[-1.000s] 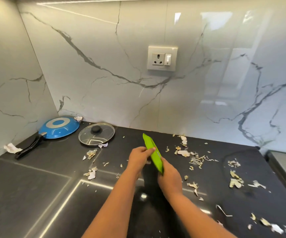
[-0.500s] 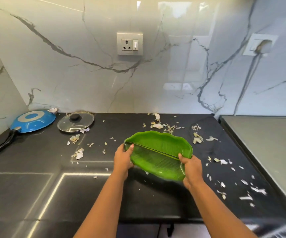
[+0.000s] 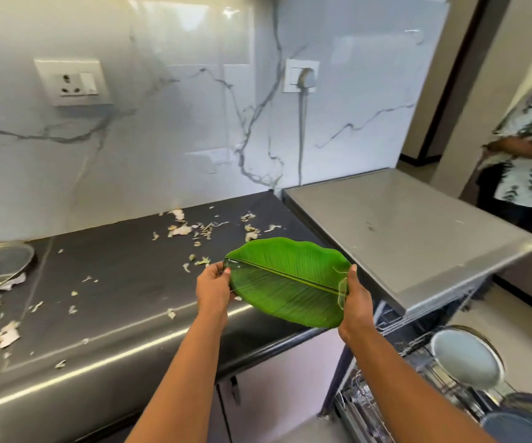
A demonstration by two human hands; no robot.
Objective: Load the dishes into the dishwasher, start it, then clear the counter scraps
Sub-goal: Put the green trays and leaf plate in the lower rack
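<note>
Head view: leaf-shaped green plate (image 3: 287, 282), bare of food, gripped between left hand (image 3: 213, 289) and right hand (image 3: 356, 302).

I see the dark counter (image 3: 124, 282) across the frame's left half, pale scraps (image 3: 194, 230) strewn over it toward the wall and the left edge, a glass lid (image 3: 0, 266) at far left.

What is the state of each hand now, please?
Left hand: grips the left end of the green leaf-shaped plate.
Right hand: grips the right end of the same plate.
</note>
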